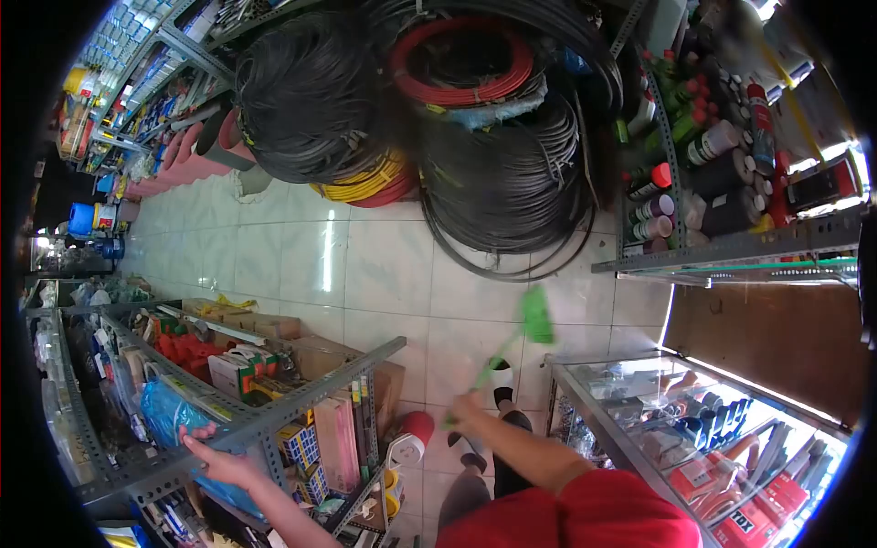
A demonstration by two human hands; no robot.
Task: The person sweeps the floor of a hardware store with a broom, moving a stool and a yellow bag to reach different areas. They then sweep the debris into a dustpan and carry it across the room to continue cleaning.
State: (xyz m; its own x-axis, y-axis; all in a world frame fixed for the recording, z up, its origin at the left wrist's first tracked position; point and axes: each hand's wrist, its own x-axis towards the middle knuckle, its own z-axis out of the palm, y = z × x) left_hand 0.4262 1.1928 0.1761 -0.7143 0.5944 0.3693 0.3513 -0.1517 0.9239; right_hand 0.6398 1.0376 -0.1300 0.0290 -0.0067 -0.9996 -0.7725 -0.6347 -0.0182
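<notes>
My right hand is closed round the thin handle of a green fly swatter. Its flat head, blurred by motion, hangs over the tiled floor ahead of my feet. To the left, my left hand lies at the grey metal shelf rail, fingers curled over it. A blue plastic-wrapped package sits just behind the rail by my fingertips. Part of the fingers is hidden at the rail.
Black cable coils and a red coil are stacked ahead. A glass display case stands at right, below a rack of bottles. A red-and-white bucket is near my feet. Cartons fill the left shelf.
</notes>
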